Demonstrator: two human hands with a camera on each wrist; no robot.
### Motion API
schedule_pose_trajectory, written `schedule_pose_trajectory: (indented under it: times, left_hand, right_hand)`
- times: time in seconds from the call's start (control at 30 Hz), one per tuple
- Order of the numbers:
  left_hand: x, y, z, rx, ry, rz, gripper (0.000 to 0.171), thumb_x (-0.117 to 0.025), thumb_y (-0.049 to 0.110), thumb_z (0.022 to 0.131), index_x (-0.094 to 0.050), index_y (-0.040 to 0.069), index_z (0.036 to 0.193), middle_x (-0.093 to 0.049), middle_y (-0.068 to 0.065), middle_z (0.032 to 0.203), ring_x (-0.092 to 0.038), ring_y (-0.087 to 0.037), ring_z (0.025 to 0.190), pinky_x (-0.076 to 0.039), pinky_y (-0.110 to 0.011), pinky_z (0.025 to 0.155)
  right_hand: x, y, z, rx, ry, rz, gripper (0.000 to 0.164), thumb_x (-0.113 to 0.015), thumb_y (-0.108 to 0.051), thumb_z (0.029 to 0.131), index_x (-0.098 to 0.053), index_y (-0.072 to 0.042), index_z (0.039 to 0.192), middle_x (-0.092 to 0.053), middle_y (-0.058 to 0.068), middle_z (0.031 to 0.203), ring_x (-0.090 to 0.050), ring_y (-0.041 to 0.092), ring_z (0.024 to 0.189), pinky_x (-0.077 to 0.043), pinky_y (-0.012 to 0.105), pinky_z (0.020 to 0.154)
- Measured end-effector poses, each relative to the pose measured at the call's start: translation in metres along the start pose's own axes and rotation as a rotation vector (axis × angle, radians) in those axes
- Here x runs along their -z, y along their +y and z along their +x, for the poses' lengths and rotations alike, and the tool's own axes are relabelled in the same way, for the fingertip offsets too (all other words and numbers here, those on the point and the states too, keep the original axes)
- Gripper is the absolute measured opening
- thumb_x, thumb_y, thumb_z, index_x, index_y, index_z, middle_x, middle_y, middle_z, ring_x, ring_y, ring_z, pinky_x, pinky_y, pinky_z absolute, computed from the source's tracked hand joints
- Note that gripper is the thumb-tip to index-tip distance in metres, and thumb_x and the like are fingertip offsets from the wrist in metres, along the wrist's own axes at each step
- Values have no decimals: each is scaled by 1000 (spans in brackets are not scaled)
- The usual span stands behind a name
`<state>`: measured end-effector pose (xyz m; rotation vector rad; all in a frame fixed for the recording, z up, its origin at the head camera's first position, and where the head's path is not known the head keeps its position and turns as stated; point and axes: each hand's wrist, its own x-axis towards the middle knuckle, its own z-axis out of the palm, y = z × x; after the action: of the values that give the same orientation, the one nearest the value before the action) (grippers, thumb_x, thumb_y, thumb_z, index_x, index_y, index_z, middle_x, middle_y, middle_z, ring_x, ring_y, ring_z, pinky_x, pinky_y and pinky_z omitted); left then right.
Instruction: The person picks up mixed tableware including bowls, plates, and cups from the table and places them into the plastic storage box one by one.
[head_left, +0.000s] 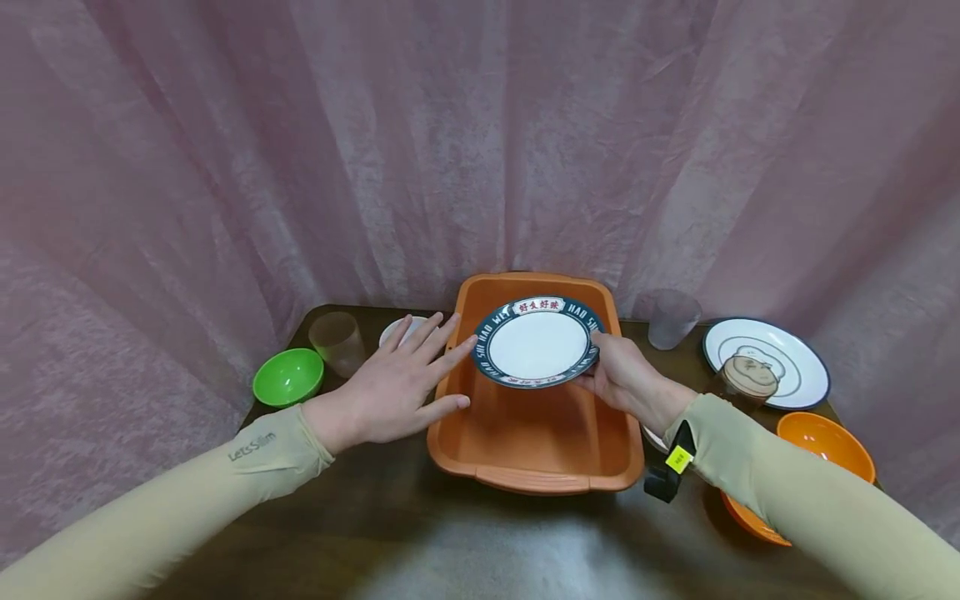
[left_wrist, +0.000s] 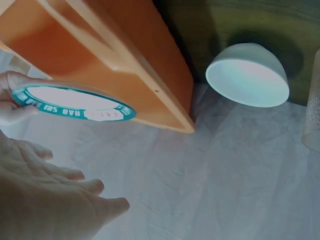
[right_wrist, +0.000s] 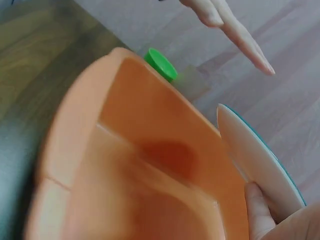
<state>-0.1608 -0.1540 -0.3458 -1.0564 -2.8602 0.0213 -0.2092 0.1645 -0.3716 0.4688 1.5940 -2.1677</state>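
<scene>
A white plate (head_left: 538, 343) with a dark patterned rim is held over the orange basin (head_left: 536, 481). My right hand (head_left: 626, 371) grips the plate by its right edge; in the right wrist view a finger lies against the plate's underside (right_wrist: 255, 155). To the left of the plate my left hand (head_left: 401, 379) hovers with its fingers spread, near the basin's left rim and holding nothing. In the left wrist view a gap separates its fingers (left_wrist: 114, 206) from the plate (left_wrist: 72, 102).
Left of the basin are a green bowl (head_left: 288, 377), a clear cup (head_left: 337, 342) and a white bowl (left_wrist: 248, 75). To the right stand another clear cup (head_left: 672, 318), a large plate (head_left: 806, 367) with a brownish cup (head_left: 750, 377), and orange bowls (head_left: 828, 439). A pink curtain (head_left: 480, 150) hangs behind.
</scene>
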Motion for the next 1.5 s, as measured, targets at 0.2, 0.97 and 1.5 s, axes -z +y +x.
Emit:
schedule_pose_trajectory:
  times: [0.2, 0.97, 1.5]
  left_hand:
    - [-5, 2, -1, 0, 4, -26, 78, -30, 69, 103, -23, 23, 165, -9, -9, 171, -7, -31, 156, -8, -57, 123]
    - [-13, 8, 0, 1, -38, -96, 77, -29, 69, 103, -18, 26, 165, -9, -6, 171, -7, -29, 156, -9, -57, 123]
    - [-16, 9, 2, 4, -73, -115, 77, -29, 69, 103, -20, 24, 165, -8, -6, 171, -6, -28, 156, -8, -57, 123]
  right_hand:
    - [-10, -1, 23, 3, 11, 84, 55, -24, -22, 115, -7, -8, 165, -34, 20, 160, -45, 31, 137, -39, 48, 112]
    - [-18, 27, 54, -45, 58, 288, 53, -25, -10, 113, -15, -9, 165, -32, 20, 162, -42, 33, 142, -36, 48, 114]
    - [-15, 44, 53, -138, 129, 247, 60, -28, -29, 114, -2, -14, 165, -27, 23, 160, -41, 39, 139, -43, 50, 108]
